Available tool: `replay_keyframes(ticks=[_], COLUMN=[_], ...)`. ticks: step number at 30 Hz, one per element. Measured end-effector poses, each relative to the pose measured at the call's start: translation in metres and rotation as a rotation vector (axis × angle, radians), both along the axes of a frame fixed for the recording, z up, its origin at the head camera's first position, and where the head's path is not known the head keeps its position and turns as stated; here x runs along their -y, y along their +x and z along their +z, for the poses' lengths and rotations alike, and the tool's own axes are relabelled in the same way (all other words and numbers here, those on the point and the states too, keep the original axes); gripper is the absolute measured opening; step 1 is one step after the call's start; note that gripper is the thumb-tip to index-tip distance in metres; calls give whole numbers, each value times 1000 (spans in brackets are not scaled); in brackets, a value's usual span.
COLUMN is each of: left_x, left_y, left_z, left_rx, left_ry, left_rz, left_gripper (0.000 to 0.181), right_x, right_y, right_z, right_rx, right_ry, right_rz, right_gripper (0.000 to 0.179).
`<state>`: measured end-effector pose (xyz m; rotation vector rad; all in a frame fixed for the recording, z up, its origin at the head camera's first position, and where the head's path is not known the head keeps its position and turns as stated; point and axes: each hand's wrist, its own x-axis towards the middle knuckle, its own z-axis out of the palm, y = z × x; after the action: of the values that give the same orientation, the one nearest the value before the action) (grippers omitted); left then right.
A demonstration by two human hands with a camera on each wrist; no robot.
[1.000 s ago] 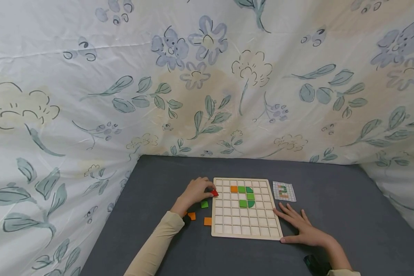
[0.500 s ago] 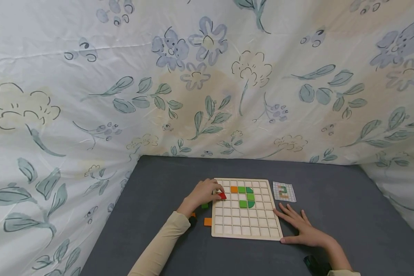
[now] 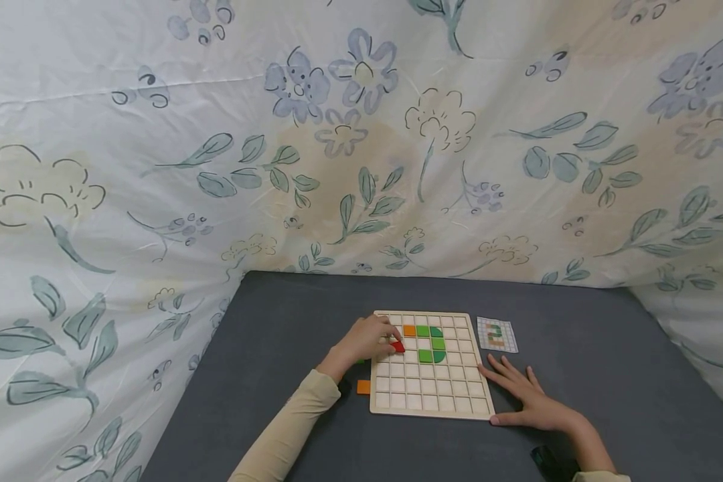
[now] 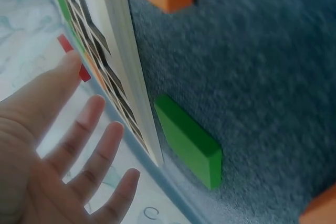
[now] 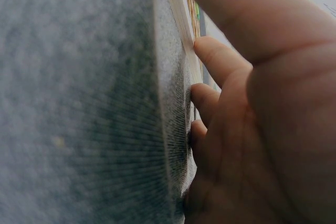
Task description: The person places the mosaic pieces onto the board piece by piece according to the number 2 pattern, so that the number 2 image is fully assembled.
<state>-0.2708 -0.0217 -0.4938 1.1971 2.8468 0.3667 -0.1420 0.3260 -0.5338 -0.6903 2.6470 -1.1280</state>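
My left hand (image 3: 369, 339) pinches a red tile (image 3: 399, 347) over the left part of a wooden grid board (image 3: 422, 403). In the left wrist view, the same red tile (image 4: 84, 73) shows at the thumb's tip, and the other fingers stand apart from it. Orange, light green and dark green tiles (image 3: 437, 343) sit in cells near the board's upper middle. With spread fingers, my right hand (image 3: 529, 400) rests at the board's lower right edge, thumb at the corner. The right wrist view shows those fingers along the wooden rim (image 5: 190, 35).
A small pattern card (image 3: 497, 335) lies right of the board. Left of it are an orange tile (image 3: 363, 387) and a green tile (image 4: 189, 142), mostly hidden by the left hand in the head view. A floral cloth (image 3: 361, 201) hangs behind the dark table (image 3: 301, 294).
My left hand has carried the red tile rightward, from the board's left edge to above its cells. The right hand and the board have stayed in place.
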Motion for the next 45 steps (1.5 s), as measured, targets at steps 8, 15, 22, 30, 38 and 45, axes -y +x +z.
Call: replay_keyframes(ticks=[8,15,22,30,38,45], left_x=[-10,-18,-23,-26,-27,-27], left_y=[2,5,6,5,5,6], left_z=[-2,0,-2,-4,-5,-3], left_rx=[-10,4,-16,4,-32,-75], left_ry=[-22,-42,-53,-56,-59,-68], left_rz=[-70,-103,-144,-155,-152,-114], left_gripper=[21,20,22,21,23,21], right_x=[-1,-1,0,0,0,0], right_y=[2,2,2,2,2,2], right_z=[-2,-3,-2,-2,-1,-1], right_rx=[-7,-19,-4,-14,-14,-12], right_ry=[-11,-16,-4,2,-4,-4], right_rz=[11,15,1,3,1,6], right_gripper=[80,80,80,80,80,80])
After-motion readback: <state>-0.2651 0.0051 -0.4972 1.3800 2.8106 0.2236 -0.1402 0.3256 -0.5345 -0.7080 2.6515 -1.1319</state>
